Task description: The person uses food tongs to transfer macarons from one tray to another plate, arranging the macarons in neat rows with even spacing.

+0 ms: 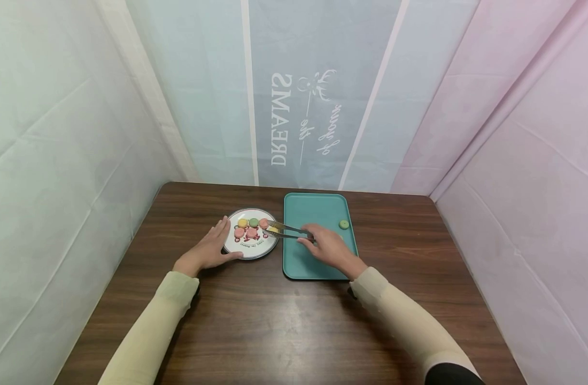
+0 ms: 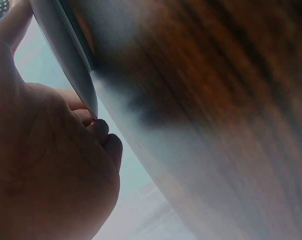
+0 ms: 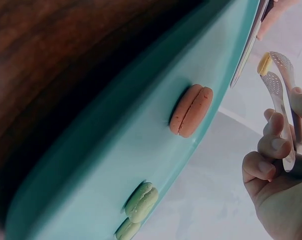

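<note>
My right hand grips metal tongs with perforated tips. A yellow macaron is pinched between those tips, over the right side of the white plate. Several macarons lie on the plate: a yellow one, a green one and pink ones. With thumb and fingers spread, my left hand touches the plate's left and near rim. Its fingers meet the rim in the left wrist view.
Right of the plate lies a teal tray. A pinkish-brown macaron and green macarons sit on it, partly hidden by my right hand in the head view. Under everything is a brown wooden table, with a cloth curtain behind.
</note>
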A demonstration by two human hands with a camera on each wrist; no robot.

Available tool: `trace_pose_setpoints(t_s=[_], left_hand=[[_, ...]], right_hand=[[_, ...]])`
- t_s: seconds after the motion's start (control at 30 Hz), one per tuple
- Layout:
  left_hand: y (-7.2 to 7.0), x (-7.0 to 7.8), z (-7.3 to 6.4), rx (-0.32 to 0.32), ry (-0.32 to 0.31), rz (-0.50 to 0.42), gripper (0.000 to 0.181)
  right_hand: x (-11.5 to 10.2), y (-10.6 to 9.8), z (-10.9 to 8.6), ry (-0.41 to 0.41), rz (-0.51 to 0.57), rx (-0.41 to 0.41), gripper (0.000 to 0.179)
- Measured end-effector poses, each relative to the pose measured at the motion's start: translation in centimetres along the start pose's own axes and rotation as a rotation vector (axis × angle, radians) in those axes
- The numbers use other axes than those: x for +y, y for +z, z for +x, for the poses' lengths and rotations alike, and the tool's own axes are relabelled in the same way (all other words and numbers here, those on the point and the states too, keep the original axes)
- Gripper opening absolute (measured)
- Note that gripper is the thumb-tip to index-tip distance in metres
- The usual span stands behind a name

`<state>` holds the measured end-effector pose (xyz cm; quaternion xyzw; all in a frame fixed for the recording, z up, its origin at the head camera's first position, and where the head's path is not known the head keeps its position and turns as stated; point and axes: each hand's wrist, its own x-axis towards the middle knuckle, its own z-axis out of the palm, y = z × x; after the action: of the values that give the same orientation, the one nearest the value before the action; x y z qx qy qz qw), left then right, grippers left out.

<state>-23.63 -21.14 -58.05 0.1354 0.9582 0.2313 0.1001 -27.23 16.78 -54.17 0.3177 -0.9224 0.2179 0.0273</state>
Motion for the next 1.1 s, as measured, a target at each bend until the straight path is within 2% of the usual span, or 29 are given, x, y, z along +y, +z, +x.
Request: trace_pose_setpoints(t_s=[1.1], left_hand=[[-0.1,-0.1,0.1,-0.009,0.005,-0.004,0.119]], right_hand=[[-0.2,1.3,2.6,-0.009,-0.033,-0.072,0.044]])
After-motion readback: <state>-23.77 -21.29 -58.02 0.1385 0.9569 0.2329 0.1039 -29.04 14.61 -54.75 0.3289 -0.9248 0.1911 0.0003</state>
